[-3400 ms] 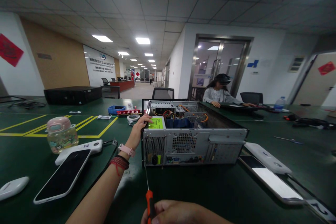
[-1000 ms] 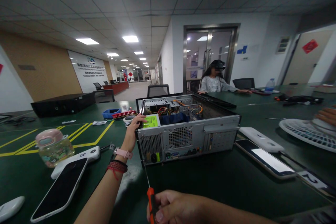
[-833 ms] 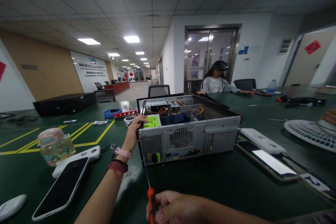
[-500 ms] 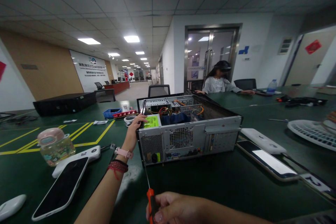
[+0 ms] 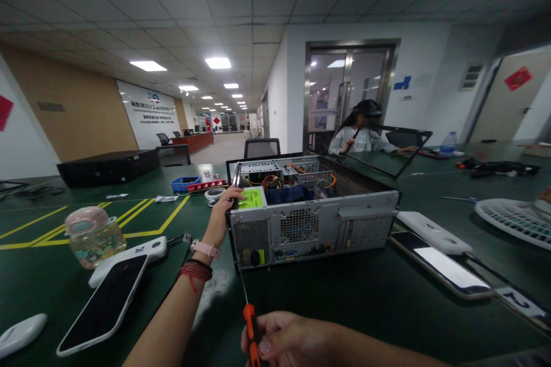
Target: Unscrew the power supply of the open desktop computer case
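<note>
An open computer case [image 5: 318,218] lies on the green table, its vented back panel towards me and cables showing inside. My left hand [image 5: 228,200] rests on the case's near left corner beside a yellow-green label [image 5: 252,198], fingers apart and gripping nothing loose. Below the case, my right hand [image 5: 279,338] is closed around the red and black handle of a screwdriver [image 5: 250,321]. The thin shaft points up to the lower left corner of the back panel; whether the tip sits in a screw is too small to tell.
Phones [image 5: 105,304] [image 5: 443,264] and white power banks flank the case. At left are a pink-lidded bottle [image 5: 92,235], a blue tray [image 5: 185,183] and a black case [image 5: 107,168]. Across the table sits a person [image 5: 357,135] behind a thin dark frame [image 5: 398,175]. A white fan grille [image 5: 512,221] is at right.
A thin dark frame now stands in front of the person across the table, whose one hand has risen. My hands keep nearly the same places; the whole view has shifted slightly.
</note>
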The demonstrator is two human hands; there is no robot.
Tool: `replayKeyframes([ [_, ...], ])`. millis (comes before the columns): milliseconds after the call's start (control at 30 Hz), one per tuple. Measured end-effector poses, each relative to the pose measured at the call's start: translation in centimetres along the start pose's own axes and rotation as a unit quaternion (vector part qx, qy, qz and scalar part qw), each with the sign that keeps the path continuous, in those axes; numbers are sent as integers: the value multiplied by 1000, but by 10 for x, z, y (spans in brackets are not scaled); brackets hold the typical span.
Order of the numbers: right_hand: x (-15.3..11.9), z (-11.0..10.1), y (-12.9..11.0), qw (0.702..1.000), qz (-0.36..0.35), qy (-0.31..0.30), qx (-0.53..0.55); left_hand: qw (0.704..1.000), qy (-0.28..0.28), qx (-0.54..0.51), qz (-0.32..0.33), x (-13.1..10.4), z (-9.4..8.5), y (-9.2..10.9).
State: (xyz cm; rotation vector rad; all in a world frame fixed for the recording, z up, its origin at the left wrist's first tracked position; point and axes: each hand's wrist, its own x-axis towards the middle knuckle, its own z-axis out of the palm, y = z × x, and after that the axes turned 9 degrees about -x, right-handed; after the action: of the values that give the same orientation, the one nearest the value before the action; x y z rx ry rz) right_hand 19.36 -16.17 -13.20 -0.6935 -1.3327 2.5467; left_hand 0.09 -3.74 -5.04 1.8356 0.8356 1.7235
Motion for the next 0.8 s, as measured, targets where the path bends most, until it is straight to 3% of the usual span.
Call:
replayKeyframes([
  [300, 7, 1, 2, 998, 44, 30, -28, 1000, 1, -17, 2, 0, -1, -2],
  [433, 4, 2, -3, 997, 72, 2, -37, 1000, 1, -13, 4, 0, -1, -2],
  [567, 0, 6, -4, 997, 57, -25, -35, 1000, -1, -7, 0, -1, 0, 0],
  [800, 1, 7, -5, 995, 89, 11, -37, 1000, 2, -14, -6, 0, 0, 0],
])
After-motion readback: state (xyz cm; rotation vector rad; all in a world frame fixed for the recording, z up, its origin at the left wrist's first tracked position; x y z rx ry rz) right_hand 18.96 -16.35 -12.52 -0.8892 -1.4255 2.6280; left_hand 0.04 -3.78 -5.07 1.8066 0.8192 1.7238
